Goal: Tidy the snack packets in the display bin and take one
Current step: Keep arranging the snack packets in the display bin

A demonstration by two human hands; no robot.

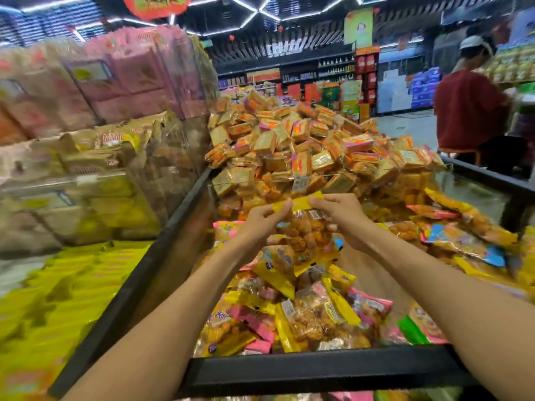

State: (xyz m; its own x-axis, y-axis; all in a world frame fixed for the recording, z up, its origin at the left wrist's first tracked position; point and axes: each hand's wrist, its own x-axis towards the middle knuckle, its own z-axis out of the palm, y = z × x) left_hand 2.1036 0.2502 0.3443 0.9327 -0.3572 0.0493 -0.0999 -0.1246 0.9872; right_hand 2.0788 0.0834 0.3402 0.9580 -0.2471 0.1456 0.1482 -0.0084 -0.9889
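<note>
Crinkly clear-and-yellow snack packet [304, 227], hand-pinched

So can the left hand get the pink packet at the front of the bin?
Probably not right now: the left hand and right hand both pinch the yellow packet. Nothing covers the pink packet; it lies below the left forearm, so freeing that hand should do.

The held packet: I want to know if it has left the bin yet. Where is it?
In the head view the held packet hangs centre frame, pinched at its yellow top by the left hand and right hand, above the bin.
</note>
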